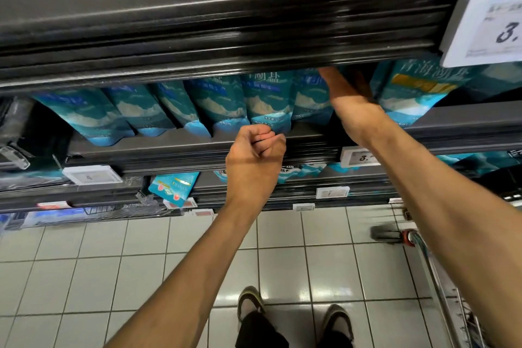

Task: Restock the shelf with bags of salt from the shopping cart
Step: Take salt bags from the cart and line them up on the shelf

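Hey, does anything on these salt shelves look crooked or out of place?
Yes. On the lower shelf, one teal bag sits tilted and pokes out past the shelf edge, over a price tag, unlike the row of salt bags above, which lean in line. No spill or tear shows.

teal-blue salt bags [265, 99] (sandy mountain print, perhaps), dark grey shelf [197, 147], pale tiled floor [84, 263]

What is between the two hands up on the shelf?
In the head view, two teal salt bags stand on the shelf between the curled left hand and the right hand, which reaches in among the bags.
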### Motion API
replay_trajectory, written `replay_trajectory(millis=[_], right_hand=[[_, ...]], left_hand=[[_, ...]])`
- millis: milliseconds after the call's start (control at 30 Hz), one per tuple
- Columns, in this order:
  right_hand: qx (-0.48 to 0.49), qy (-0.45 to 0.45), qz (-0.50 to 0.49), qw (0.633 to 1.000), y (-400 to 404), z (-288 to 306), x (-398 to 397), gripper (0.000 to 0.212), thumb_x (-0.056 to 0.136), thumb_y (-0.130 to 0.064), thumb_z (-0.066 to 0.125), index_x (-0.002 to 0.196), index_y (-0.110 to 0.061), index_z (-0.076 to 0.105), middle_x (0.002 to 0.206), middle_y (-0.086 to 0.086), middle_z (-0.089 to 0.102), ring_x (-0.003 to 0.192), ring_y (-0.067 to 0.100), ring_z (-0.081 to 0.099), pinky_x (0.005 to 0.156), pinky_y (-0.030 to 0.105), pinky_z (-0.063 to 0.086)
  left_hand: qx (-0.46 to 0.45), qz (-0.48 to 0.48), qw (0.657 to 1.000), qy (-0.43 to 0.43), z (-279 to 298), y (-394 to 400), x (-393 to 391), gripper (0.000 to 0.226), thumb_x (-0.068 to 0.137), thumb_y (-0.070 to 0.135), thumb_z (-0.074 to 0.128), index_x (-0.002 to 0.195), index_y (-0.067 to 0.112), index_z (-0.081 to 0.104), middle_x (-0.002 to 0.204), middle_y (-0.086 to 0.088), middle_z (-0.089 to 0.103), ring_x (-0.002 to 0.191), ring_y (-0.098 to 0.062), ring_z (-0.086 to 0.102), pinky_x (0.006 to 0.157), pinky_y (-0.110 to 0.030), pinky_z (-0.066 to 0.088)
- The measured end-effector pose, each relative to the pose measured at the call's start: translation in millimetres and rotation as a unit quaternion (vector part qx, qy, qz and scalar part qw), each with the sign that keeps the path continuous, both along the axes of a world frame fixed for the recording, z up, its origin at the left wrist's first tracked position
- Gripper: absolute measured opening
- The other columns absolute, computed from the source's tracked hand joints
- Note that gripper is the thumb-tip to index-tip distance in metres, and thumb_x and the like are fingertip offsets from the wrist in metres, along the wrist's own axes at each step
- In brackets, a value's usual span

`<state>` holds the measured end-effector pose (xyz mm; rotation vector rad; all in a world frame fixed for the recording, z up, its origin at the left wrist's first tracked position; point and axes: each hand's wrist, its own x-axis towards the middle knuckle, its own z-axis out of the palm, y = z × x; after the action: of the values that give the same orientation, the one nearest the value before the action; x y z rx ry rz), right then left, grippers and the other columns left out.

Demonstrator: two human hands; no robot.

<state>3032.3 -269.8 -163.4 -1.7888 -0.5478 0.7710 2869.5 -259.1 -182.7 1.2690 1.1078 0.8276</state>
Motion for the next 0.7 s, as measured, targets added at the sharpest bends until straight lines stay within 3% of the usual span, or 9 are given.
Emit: replay_trajectory(millis=[133,200,300,400,433,500,600,700], right_hand=[[-0.044,0.006,0.008,0.999,-10.0,5.0,-3.1,0.097,0.071,-0.082,0.054,0.151,-0.031,0.033,0.153,-0.001,0.040,0.138,0.023,0.039,0.094,0.029,0.022],[-0.079,-0.011,0.008,0.997,-17.6,10.7,-6.1,0.108,0.056,-0.091,0.049,0.148,-0.037,0.034,0.137,-0.005,0.049,0.122,0.020,0.046,0.090,0.030,0.022],[-0.070,-0.024,0.029,0.997,-25.4,15.8,-12.3,0.112,0.044,-0.095,0.049,0.142,-0.040,0.040,0.115,-0.017,0.041,0.103,0.010,0.039,0.087,0.028,0.026],[0.044,-0.008,0.058,0.997,-34.3,17.8,-17.7,0.076,0.052,-0.080,0.067,0.115,-0.037,0.062,0.108,-0.032,0.063,0.101,-0.005,0.059,0.083,0.012,0.040],[0.068,-0.014,0.068,0.995,-40.6,18.1,-19.4,0.064,0.057,-0.073,0.070,0.109,-0.036,0.064,0.105,-0.029,0.069,0.101,-0.008,0.062,0.082,0.009,0.042],[0.071,-0.036,0.076,0.994,-62.2,18.6,-22.1,0.060,0.063,-0.070,0.071,0.113,-0.038,0.061,0.112,-0.022,0.069,0.108,-0.011,0.060,0.085,0.010,0.045],[0.074,-0.058,0.038,0.995,-113.7,26.7,-28.3,0.073,0.068,-0.069,0.068,0.128,-0.030,0.054,0.127,-0.013,0.063,0.121,-0.005,0.054,0.096,0.013,0.044],[0.086,-0.054,-0.040,0.994,-181.8,48.8,-33.7,0.054,0.082,-0.052,0.066,0.124,-0.019,0.059,0.113,-0.007,0.068,0.111,0.007,0.063,0.093,0.026,0.051]], left_hand=[[0.010,-0.010,1.000,0.002,1.3,-0.7,0.0,0.022,0.087,-0.004,0.067,0.102,0.007,0.056,0.087,-0.001,0.064,0.072,0.004,0.063,0.086,-0.014,0.054],[0.020,-0.013,1.000,0.005,0.4,-0.7,-0.8,0.022,0.087,-0.004,0.067,0.104,0.006,0.056,0.087,0.000,0.064,0.072,0.006,0.064,0.083,-0.012,0.053],[0.029,-0.012,0.999,0.004,0.9,-2.2,-3.2,0.021,0.088,-0.005,0.066,0.102,0.006,0.056,0.086,-0.001,0.063,0.073,0.003,0.062,0.081,-0.011,0.053],[0.042,-0.012,0.999,-0.003,5.9,-10.8,-8.8,0.018,0.089,-0.006,0.064,0.098,0.007,0.057,0.086,-0.006,0.063,0.081,-0.008,0.064,0.082,-0.016,0.054],[0.043,-0.016,0.999,-0.001,8.3,-16.2,-10.8,0.016,0.090,-0.005,0.063,0.099,0.007,0.057,0.087,-0.005,0.065,0.085,-0.012,0.067,0.085,-0.022,0.055],[0.038,-0.028,0.999,0.004,15.9,-30.8,-11.8,0.014,0.092,-0.004,0.059,0.100,0.007,0.060,0.088,-0.001,0.069,0.093,-0.020,0.070,0.088,-0.033,0.056],[0.048,-0.058,0.997,0.016,32.2,-62.1,-7.9,0.015,0.099,0.005,0.049,0.101,0.011,0.062,0.091,0.002,0.070,0.090,-0.015,0.070,0.076,-0.029,0.059],[0.047,-0.133,0.990,0.025,54.8,-98.8,9.4,0.019,0.103,0.013,0.042,0.101,0.014,0.061,0.097,-0.005,0.069,0.086,-0.019,0.070,0.069,-0.034,0.057]])
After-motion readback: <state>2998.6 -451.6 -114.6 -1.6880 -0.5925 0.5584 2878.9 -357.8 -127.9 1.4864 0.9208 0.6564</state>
